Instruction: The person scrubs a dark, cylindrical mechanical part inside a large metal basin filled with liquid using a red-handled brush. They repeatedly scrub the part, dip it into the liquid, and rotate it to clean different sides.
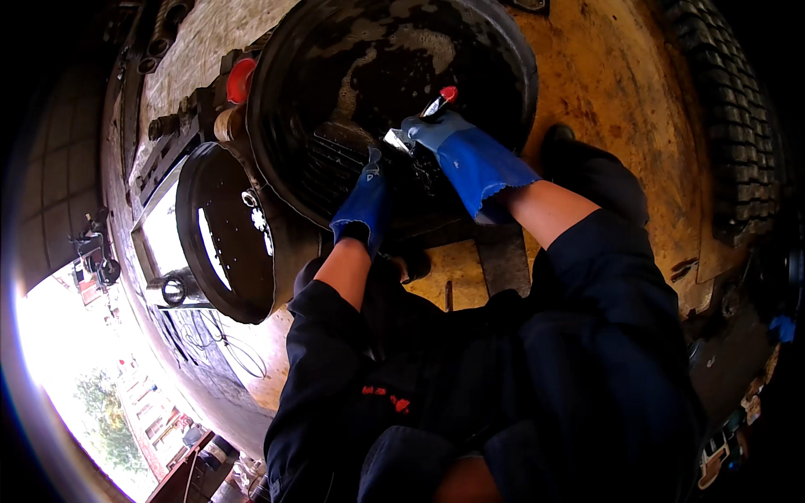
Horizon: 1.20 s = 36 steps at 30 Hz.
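Observation:
Both my hands wear blue rubber gloves. My right hand (449, 138) is closed around a brush with a red and black handle (439, 101), its pale bristles (396, 139) pressed on a dark ribbed metal part (335, 163). That part lies in a big round black basin (503, 50) wet with dark liquid. My left hand (362, 205) rests on the lower edge of the ribbed part, fingers curled against it.
A second, smaller black round tub (220, 239) stands on the left. A red-capped item (241, 80) sits beside the basin's rim. The floor (604, 75) is yellowish and stained. A tyre tread (729, 109) curves along the right. Bright daylight opens at lower left.

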### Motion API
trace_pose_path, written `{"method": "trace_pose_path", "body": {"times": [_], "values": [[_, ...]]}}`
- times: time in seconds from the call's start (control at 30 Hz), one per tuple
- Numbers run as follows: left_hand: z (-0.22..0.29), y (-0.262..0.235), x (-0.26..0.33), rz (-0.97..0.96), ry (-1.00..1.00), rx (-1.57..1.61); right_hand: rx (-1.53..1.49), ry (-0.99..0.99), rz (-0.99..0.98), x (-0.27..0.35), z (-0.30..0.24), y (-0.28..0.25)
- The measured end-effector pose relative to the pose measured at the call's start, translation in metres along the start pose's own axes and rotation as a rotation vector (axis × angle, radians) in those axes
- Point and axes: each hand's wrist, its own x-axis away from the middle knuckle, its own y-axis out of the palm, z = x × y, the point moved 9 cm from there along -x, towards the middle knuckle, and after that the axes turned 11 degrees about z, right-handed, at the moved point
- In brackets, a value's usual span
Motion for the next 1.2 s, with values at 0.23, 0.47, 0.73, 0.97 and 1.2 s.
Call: {"method": "trace_pose_path", "body": {"times": [0.23,0.47,0.73,0.97,1.2], "values": [[-0.001,0.012,-0.008,0.020,-0.184,0.489,0.710,-0.129,0.004,0.014,0.012,-0.016],[-0.021,0.029,-0.038,0.163,0.294,0.071,0.827,-0.112,0.036,0.009,0.006,-0.029],[0.049,-0.034,-0.007,0.299,0.547,-0.193,0.442,-0.328,-0.011,0.000,-0.034,-0.034],[0.063,-0.064,0.002,0.427,0.614,-0.050,0.293,-0.222,0.237,-0.014,-0.050,-0.069],[0.019,-0.052,-0.013,0.281,0.302,0.163,0.028,-0.393,0.047,-0.016,-0.067,-0.027]]}}
